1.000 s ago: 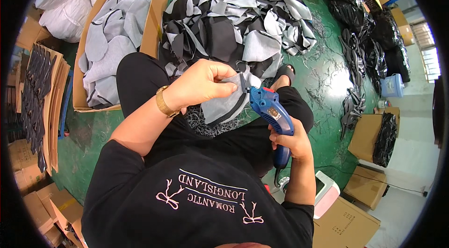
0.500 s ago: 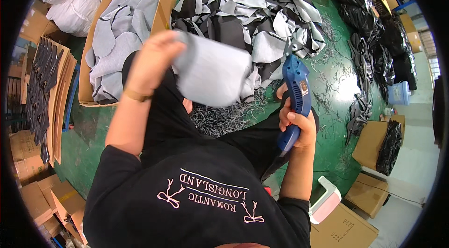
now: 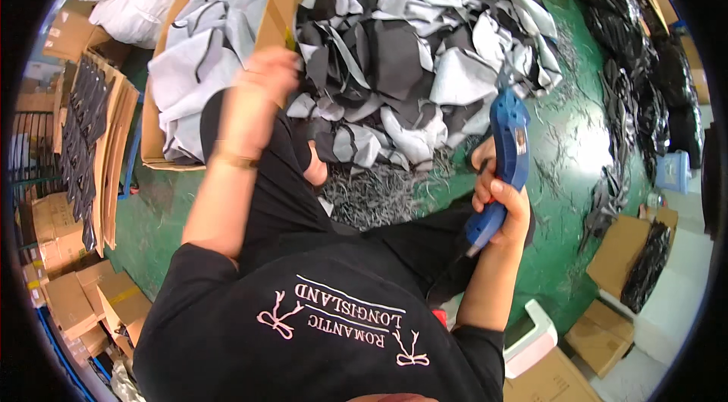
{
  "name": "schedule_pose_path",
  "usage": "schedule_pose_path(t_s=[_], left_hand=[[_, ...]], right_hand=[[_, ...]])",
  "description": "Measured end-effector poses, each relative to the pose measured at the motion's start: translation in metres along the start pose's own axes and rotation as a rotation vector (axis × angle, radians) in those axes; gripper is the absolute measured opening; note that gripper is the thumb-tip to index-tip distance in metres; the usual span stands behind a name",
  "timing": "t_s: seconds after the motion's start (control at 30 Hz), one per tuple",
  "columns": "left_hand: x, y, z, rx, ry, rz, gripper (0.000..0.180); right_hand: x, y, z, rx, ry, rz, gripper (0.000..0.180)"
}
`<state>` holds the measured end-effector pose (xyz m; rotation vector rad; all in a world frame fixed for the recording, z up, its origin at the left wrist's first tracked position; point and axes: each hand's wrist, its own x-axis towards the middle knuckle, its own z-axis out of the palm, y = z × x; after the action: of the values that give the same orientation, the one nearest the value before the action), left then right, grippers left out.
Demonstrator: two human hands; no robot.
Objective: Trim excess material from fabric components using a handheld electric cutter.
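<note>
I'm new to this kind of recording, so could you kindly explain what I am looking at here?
Certainly. There is no robot: these are a person's two bare hands. The view comes from a wide fisheye camera worn on the head, looking down, so straight edges bend near the rim.

The right hand holds a blue power tool. The left hand is blurred, near the corner of a cardboard box containing grey cloth pieces; no cloth shows clearly in it.

On the green floor lie a pile of grey and black cloth and, nearer the person, many thin scraps.
</note>
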<state>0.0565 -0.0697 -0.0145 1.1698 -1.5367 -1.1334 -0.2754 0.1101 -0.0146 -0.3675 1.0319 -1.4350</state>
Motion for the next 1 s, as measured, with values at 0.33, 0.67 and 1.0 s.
schedule_pose_path(t_s=[0.33, 0.67, 1.0], left_hand=[[-0.112, -0.353, 0.128, 0.428, 0.163, -1.245, 0.077], [-0.048, -0.312, 0.147, -0.143, 0.367, -1.441, 0.051], [-0.011, -0.151, 0.16, 0.04, -0.492, -0.21, 0.024]], right_hand=[[0.0, 0.006, -0.006, 0.053, 0.05, 0.07, 0.046], [0.012, 0.004, -0.003, -0.009, 0.009, 0.169, 0.049], [0.013, 0.011, 0.019, -0.253, 0.048, 0.004, 0.046]])
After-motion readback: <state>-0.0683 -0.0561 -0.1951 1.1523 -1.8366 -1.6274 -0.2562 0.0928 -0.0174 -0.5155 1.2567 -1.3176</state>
